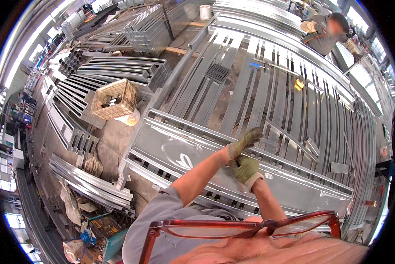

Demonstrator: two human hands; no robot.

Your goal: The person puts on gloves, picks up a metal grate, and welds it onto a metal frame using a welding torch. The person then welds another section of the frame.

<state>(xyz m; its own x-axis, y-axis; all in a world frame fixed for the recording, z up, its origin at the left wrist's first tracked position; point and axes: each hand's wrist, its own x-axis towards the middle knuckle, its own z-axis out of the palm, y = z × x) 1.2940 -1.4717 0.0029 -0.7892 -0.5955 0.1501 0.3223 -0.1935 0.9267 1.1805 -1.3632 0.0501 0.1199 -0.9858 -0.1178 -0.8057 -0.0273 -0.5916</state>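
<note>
Both my hands wear green work gloves and meet above a wide silver metal beam [162, 143] along the near side of a large metal frame. My left hand [245, 140] is stretched out over the beam's far edge, fingers pointing right and looking empty. Just below it, my right hand [247, 169] is curled, its fingertips close to or touching the left glove near the wrist. What the right fingers hold, if anything, is hidden. A slanted metal bar [289, 137] and a short metal piece [312, 147] lie right of my hands.
Long metal strips [237, 99] fill the frame, with a dark grate [217, 73], a blue tool [255, 65] and a yellow object [299, 84] on them. A yellowish crate [126, 96] stands left, near stacked profiles [118, 66]. Another person [322, 37] is at the far right.
</note>
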